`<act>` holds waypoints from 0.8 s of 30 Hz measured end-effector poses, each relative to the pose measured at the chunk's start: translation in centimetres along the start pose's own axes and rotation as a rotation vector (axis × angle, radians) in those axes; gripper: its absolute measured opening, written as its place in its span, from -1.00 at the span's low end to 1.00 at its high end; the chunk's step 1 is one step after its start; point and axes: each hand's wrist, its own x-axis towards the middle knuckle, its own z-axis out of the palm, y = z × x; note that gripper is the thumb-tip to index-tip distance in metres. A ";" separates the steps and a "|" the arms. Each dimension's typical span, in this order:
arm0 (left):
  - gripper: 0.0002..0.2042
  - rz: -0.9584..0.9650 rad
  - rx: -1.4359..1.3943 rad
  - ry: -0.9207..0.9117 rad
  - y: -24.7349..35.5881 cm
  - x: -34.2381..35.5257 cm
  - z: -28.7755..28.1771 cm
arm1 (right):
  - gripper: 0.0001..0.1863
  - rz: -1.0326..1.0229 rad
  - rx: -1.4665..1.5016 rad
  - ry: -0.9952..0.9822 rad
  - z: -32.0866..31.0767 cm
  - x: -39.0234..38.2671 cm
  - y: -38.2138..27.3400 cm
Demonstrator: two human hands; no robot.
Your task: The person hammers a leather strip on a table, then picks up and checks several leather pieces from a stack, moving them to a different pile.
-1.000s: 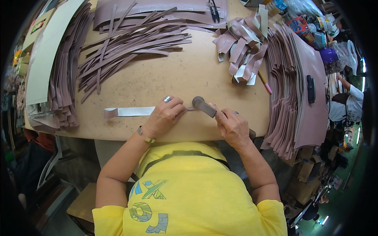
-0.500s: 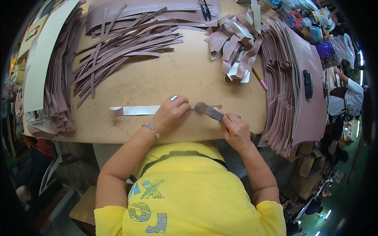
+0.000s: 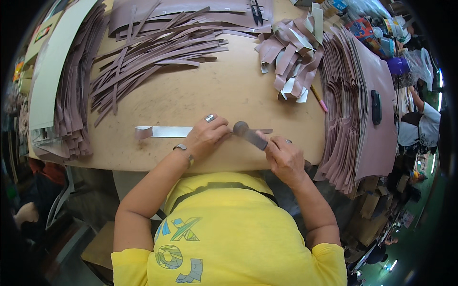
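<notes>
My right hand (image 3: 287,159) is closed round the grip of a hammer (image 3: 253,137). The hammer's round head is over the work strip, just right of my left fingertips, and its shaft is smeared by motion. Under my left hand (image 3: 208,136) lies a mauve strip with a white backing (image 3: 171,131), its far-left end curled over to the mauve side. My left fingers are closed on this strip and press it to the table. A narrow mauve end (image 3: 268,131) shows beyond the hammer to the right. What lies directly under the hammer head is hidden.
Narrow mauve strips (image 3: 157,59) lie heaped on the tan table (image 3: 205,93) at the back left. Wider folded strips (image 3: 291,62) sit at the back right, beside a pencil (image 3: 318,98). Stacked sheets (image 3: 381,105) flank both sides. Thread snips (image 3: 257,12) rest at the back.
The hammer head has shifted slightly over the strip and its shaft is more blurred. My left hand stays on the strip. The whole view has moved a little.
</notes>
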 end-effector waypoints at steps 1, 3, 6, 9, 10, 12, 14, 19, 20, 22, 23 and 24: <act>-0.86 -0.003 -0.008 -0.003 0.0 0.0 -0.1 | -0.33 -0.015 0.012 -0.005 0.3 -0.2 -0.1; -0.86 -0.018 -0.014 0.003 -0.1 -0.2 -0.2 | -0.33 -0.018 0.015 -0.013 0.6 -0.4 0.2; -0.86 -0.044 -0.006 0.022 -0.5 -1.2 -0.6 | -0.32 0.016 -0.002 -0.038 0.4 -0.1 0.7; -0.87 -0.044 -0.004 0.030 -0.6 -1.5 -1.0 | -0.32 0.014 0.016 -0.041 -0.1 0.7 -0.1; -0.87 -0.035 -0.006 0.035 -0.7 -1.4 -1.0 | -0.32 -0.006 0.031 -0.007 0.0 0.9 -0.6; -0.87 -0.026 -0.009 0.033 -0.8 -1.4 -1.0 | -0.33 -0.010 0.043 0.001 0.3 1.0 -0.6; -0.87 -0.024 -0.011 0.019 -0.8 -1.3 -1.0 | -0.33 0.022 0.035 -0.050 0.9 0.8 0.0; -0.88 -0.022 -0.006 0.030 -0.8 -1.4 -1.0 | -0.32 -0.046 0.015 -0.028 0.6 1.1 -0.5; -0.88 -0.028 -0.006 0.028 -0.8 -1.3 -0.9 | -0.32 -0.049 0.037 -0.037 0.6 0.7 -0.4; -0.90 -0.025 0.004 0.019 -0.8 -1.2 -0.8 | -0.31 -0.017 -0.010 -0.032 0.1 0.2 0.3; -0.90 -0.023 0.009 0.015 -0.8 -1.1 -0.8 | -0.31 -0.002 -0.033 -0.030 -0.1 0.0 0.5; -0.90 -0.014 -0.010 0.008 -0.7 -0.8 -0.4 | -0.31 -0.010 -0.019 -0.011 -0.2 0.0 0.5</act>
